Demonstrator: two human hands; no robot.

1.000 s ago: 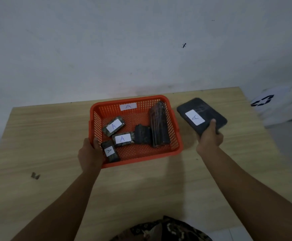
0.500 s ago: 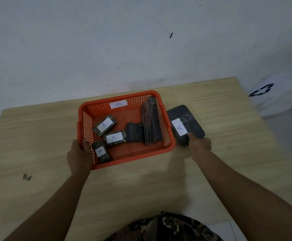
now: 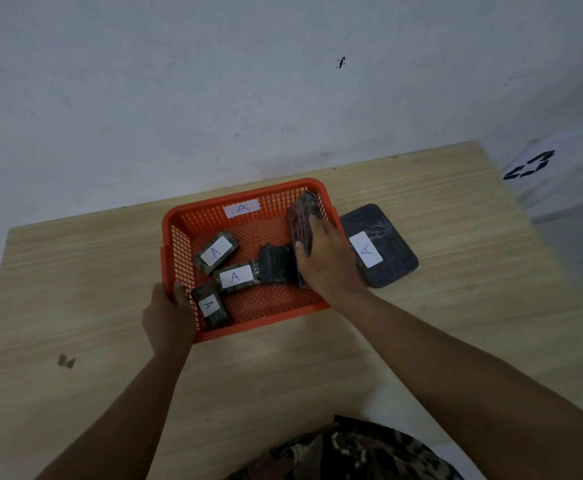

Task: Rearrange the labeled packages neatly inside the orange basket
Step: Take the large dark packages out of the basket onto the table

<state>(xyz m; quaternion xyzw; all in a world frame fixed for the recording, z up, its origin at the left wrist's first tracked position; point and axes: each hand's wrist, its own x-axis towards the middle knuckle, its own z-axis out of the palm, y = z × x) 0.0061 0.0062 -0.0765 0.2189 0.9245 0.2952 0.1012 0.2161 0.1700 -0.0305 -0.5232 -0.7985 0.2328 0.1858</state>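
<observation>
Head: right hand (image 3: 328,261) apparently gripping upright package (image 3: 302,216); left hand (image 3: 167,315) holds basket (image 3: 179,244).

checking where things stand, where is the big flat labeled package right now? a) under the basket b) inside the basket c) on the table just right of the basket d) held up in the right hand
c: the big flat package lies on the table beside the orange basket, and the right hand is on a tall package inside the basket instead.
</observation>
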